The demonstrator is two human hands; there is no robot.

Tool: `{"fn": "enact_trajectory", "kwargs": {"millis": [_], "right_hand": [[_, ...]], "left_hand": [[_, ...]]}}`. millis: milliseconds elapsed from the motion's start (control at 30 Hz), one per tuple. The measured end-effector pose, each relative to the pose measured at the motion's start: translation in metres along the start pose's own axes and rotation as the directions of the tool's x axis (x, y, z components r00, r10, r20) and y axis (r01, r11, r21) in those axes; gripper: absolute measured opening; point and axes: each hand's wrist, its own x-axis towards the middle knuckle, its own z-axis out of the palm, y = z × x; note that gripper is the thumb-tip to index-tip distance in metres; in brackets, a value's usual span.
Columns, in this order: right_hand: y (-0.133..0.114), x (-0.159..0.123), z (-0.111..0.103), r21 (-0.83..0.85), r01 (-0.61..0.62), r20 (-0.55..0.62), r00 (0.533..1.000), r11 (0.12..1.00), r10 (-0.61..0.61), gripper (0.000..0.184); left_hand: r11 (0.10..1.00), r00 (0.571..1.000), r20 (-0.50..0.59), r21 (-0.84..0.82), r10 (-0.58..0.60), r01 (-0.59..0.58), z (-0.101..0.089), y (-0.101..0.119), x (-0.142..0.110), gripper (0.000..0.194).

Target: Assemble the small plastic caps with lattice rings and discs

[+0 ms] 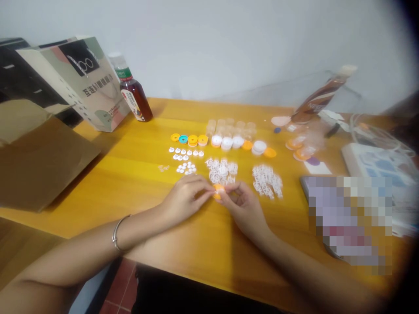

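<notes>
Between both hands, just above the table, is a small round orange disc (218, 192) with something whitish at its right side. My left hand (186, 196) pinches its left edge with thumb and fingers. From the other side, my right hand (244, 207) grips it the same way; a small white piece seems to be at its fingertips, too blurred to make out. Right beyond the hands lies a pile of white openwork plastic pieces (216, 170). A second pile of similar white pieces (266, 179) is to the right. Small white round parts (186, 168) lie to the left.
Behind the piles runs a row of orange, blue and white round caps (193, 140), with clear cylinders (231, 127) beyond. A dark drink bottle (137, 98), paper bag (78, 83) and cardboard box (42, 161) stand left. A pixelated device (350, 218) and a brown bottle (319, 98) are right.
</notes>
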Motion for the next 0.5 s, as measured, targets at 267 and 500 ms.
{"fn": "enact_trajectory", "kwargs": {"millis": [267,500], "right_hand": [[-0.0029,-0.0004,0.0008,-0.039,-0.002,0.008,1.000,0.999,0.003,0.021],[-0.0035,-0.0002,0.0007,-0.050,-0.010,0.005,1.000,0.999,0.010,0.021]], "left_hand": [[0.989,0.995,0.024,-0.104,-0.100,0.102,-0.0009,-0.0004,0.0028,0.008],[0.974,0.979,0.111,-0.134,-0.170,0.184,-0.0006,-0.0015,0.0032,0.009]]}}
